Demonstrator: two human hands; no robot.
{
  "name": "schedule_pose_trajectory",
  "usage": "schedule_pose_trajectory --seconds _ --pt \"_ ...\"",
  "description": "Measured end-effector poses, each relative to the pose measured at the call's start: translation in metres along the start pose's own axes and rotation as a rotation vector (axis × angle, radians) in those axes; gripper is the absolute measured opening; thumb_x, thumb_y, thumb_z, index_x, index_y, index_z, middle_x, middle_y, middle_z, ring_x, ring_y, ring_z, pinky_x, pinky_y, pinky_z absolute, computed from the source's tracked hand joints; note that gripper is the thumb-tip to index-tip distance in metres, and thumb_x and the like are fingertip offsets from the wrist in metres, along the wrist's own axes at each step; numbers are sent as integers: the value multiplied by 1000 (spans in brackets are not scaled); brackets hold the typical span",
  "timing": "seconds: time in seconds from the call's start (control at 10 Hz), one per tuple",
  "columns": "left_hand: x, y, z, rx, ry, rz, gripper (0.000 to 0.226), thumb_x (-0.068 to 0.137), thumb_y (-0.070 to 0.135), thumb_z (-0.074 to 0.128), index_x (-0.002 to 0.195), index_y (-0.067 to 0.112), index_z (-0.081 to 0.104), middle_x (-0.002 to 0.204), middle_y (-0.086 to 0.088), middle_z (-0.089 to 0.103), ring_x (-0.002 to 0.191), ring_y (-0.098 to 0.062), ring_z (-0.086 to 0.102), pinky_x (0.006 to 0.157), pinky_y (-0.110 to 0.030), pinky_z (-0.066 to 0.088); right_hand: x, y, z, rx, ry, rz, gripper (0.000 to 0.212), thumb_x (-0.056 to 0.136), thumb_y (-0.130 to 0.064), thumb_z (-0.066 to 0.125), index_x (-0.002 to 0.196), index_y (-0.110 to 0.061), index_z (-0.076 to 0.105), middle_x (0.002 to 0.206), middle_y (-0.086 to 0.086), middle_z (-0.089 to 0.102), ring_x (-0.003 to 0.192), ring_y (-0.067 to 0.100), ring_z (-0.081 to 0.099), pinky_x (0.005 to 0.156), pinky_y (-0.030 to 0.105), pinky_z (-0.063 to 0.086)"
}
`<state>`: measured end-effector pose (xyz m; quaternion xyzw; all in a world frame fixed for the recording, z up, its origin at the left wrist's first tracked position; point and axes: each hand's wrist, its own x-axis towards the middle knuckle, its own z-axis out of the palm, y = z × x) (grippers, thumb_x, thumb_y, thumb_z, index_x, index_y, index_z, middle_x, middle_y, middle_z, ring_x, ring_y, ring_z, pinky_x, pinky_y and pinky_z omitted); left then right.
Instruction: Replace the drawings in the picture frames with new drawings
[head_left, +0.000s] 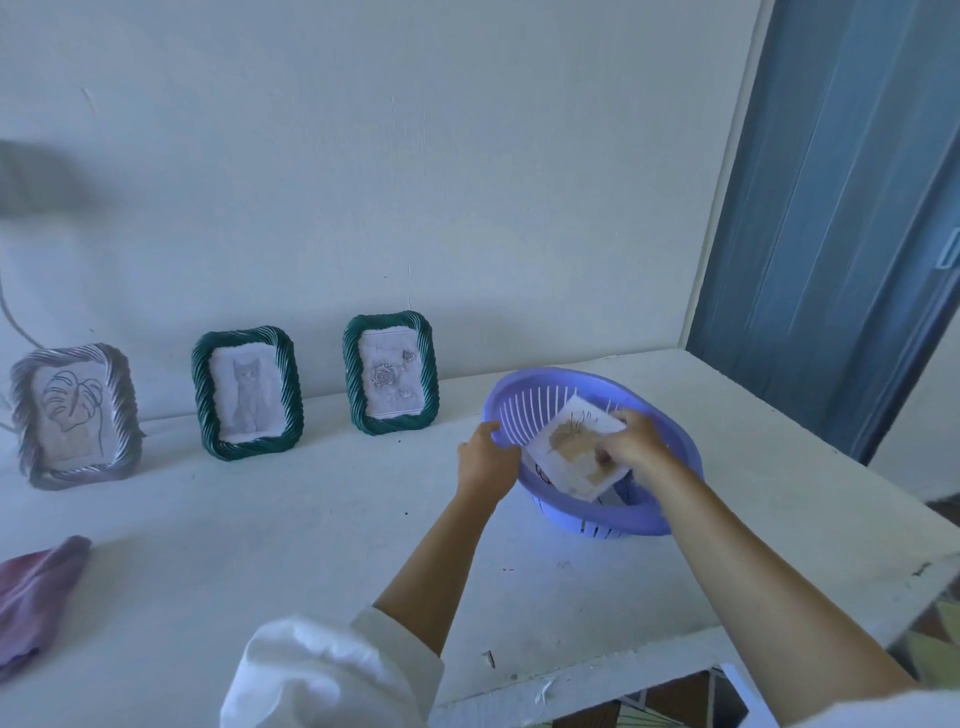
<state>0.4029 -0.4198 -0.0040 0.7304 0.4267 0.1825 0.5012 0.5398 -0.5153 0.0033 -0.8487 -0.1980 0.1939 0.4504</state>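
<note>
Fingers of the right hand are curling round one drawing, a card with a brownish picture, holding it tilted inside the one purple basket. The card is sticking out leftward from that grip, over other sheets too hidden to count. The left hand is gripping the basket's rim. Against the wall three are leaning: a grey leaf frame, a green cat frame and a green rose frame. One purple cloth is lying on the table.
</note>
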Motion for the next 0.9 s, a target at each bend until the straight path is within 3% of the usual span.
schedule_pose_trajectory --seconds 0.1,0.2,0.3,0.4,0.5,0.6,0.7,0.8,0.9 --pt "7 0 0 -84 -15 -12 54 90 7 47 143 15 35 132 -16 51 90 -26 57 88 -38 53 7 10 6 -62 -135 126 46 77 11 59 120 -3 50 109 14 51 97 29 50 66 30 42" --pt "9 1 1 -126 -21 -26 55 90 4 45 143 13 33 133 -17 50 86 -25 55 89 -42 55 11 11 11 -224 -162 144 27 77 1 65 97 -1 47 92 15 48 78 31 51 54 32 43" --pt "10 0 3 -127 -3 -17 56 90 4 44 144 13 33 134 -16 49 86 -25 54 86 -39 54 8 11 15 -368 -178 150 20 81 -8 64 92 -2 48 82 11 49 78 28 51 50 28 39" --pt "10 1 3 -103 3 -21 56 90 4 44 144 12 32 132 -16 49 89 -26 54 87 -40 54 6 9 16 -475 -215 146 22 82 -15 62 101 -6 53 88 8 51 89 26 51 56 25 38" --pt "11 0 2 -97 -3 -22 57 90 3 45 145 12 32 131 -17 50 88 -26 55 89 -42 54 9 11 18 -573 -268 169 43 85 -25 58 123 -6 53 119 12 55 114 30 54 83 32 44" --pt "9 1 0 -79 -16 -21 57 90 5 46 144 13 32 131 -17 51 87 -26 56 89 -41 54 9 13 20 -668 -185 107 45 88 -31 50 128 -9 50 136 15 47 129 31 43 101 36 39" --pt "5 2 -6 -23 -28 4 55 91 10 50 143 15 35 132 -16 52 94 -29 58 88 -37 51 2 4 18 -600 55 -180 30 93 -25 45 109 -3 58 124 17 50 116 34 49 87 38 44" --pt "-5 0 -16 64 -21 45 50 93 18 52 141 15 39 134 -16 53 103 -30 59 85 -33 48 -14 -16 18 -494 205 -463 34 95 -17 38 66 -4 50 87 11 51 83 32 52 57 31 37" --pt "-15 2 -29 125 62 67 47 95 22 51 140 14 41 137 -12 51 119 -26 54 95 -31 44 -28 -43 23 -392 187 -597 39 96 -17 35 61 -4 44 69 8 48 71 31 47 51 30 31"
